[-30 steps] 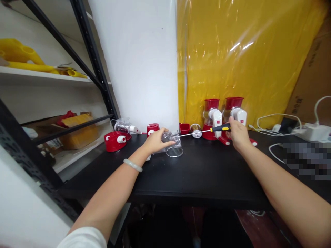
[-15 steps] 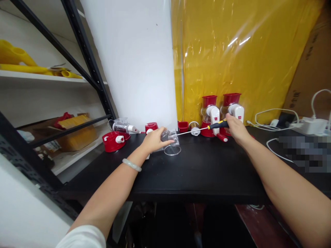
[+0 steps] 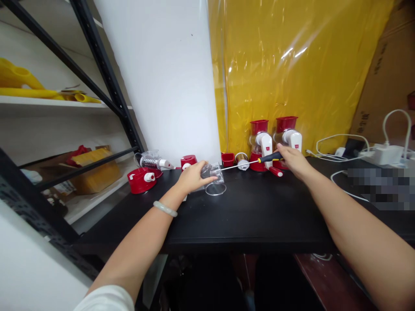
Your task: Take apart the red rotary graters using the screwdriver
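Note:
My left hand is closed around a clear plastic grater housing, whose round open rim faces the table's front. In my right hand is the dark handle of a long screwdriver with yellow bands. Its thin metal shaft runs leftward and the tip meets the right side of the clear housing; exactly where it touches is hard to make out. Behind my left hand stands a red base part. A metal grater drum and a small red hopper lie behind the shaft.
Two red-and-white rotary graters stand at the back right. On the left are a red base and a clear housing with a drum. A white power strip with cables lies at right. A shelf rack borders the left side.
The whole view has shifted slightly. Both hands keep their holds, and the screwdriver stays against the clear housing with little visible movement.

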{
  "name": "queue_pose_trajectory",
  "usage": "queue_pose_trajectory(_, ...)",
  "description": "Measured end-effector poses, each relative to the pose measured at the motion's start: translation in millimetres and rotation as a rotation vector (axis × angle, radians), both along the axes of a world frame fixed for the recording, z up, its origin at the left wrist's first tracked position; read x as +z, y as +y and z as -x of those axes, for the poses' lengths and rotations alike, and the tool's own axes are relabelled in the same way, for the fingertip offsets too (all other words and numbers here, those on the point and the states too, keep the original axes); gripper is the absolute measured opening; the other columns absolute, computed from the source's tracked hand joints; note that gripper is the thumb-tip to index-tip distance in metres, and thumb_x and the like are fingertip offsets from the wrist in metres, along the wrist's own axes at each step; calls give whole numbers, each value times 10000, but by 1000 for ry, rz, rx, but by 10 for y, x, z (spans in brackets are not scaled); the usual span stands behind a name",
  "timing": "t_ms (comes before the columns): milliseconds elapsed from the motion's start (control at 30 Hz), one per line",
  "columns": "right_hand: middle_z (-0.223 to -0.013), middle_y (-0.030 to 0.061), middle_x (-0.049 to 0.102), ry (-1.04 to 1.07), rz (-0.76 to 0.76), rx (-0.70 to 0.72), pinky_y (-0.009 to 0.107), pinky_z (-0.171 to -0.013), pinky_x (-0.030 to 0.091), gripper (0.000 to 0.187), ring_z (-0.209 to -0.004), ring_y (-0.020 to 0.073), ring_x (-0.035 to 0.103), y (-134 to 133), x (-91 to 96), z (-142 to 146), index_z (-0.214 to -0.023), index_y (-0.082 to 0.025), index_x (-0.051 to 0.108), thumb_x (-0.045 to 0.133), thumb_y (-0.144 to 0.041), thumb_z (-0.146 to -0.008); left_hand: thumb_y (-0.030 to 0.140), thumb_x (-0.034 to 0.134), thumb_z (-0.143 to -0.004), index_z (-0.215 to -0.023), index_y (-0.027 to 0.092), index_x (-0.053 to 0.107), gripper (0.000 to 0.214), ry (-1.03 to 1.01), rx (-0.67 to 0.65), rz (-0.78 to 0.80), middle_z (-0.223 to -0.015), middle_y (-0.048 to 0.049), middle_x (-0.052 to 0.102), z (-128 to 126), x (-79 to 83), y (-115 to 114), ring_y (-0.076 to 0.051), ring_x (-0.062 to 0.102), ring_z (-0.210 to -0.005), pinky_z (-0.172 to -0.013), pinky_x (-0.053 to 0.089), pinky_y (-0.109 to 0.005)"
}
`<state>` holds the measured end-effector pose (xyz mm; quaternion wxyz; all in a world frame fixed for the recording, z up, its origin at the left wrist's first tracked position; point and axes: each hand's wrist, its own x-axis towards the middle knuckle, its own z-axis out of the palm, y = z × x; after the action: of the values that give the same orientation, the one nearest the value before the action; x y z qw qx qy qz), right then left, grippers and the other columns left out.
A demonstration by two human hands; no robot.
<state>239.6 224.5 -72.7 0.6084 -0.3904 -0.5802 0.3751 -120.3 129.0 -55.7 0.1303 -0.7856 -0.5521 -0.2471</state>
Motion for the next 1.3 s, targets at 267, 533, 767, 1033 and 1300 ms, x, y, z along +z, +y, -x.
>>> queue_pose_trajectory(267, -656, -7, 567, 320, 26, 308, 267, -479, 437, 301, -577, 143, 535, -142, 120, 24, -807, -231, 612, 714, -473, -659, 710, 567, -758, -1204, 218, 515, 667, 11, -11, 2, -1148, -106, 664, 5, -5, 5, -285, 640, -1021, -848, 496, -389)
queue_pose_trajectory(533, -616, -44, 504, 224, 16, 165, 226, -435, 346, 311, -497, 95, 430, -125, 98, 29, -825, -251, 588, 788, -394, -634, 716, 565, -755, -1185, 219, 516, 659, 18, -3, 9, -1075, -100, 678, -2, -5, 7, -280, 649, -976, -827, 495, -383)
queue_pose_trajectory(767, -585, -5, 518, 290, 116, 217, 271, -434, 387, 289, -496, 128, 481, -164, 148, 24, -729, -223, 577, 636, -504, -764, 690, 593, -751, -1169, 234, 517, 623, -3, -11, 17, -1093, -95, 672, -26, -4, 4, -280, 647, -1009, -853, 495, -384)
queue_pose_trajectory(1033, -679, -35, 577, 332, 2, 248, 259, -507, 426, 288, -585, 127, 531, -135, 116, 22, -831, -265, 597, 792, -302, -623, 704, 575, -756, -1198, 222, 516, 657, 12, -7, 1, -1138, -104, 667, -32, -16, 16, -289, 640, -1023, -862, 498, -400)
queue_pose_trajectory(1300, -495, 6, 480, 57, 66, -14, 262, -395, 301, 422, -442, 126, 404, -49, 65, 4, -644, -209, 601, 635, -617, -747, 700, 581, -754, -1200, 228, 514, 652, 22, 2, 16, -1156, -104, 663, -35, -8, 18, -290, 640, -1029, -863, 499, -398)
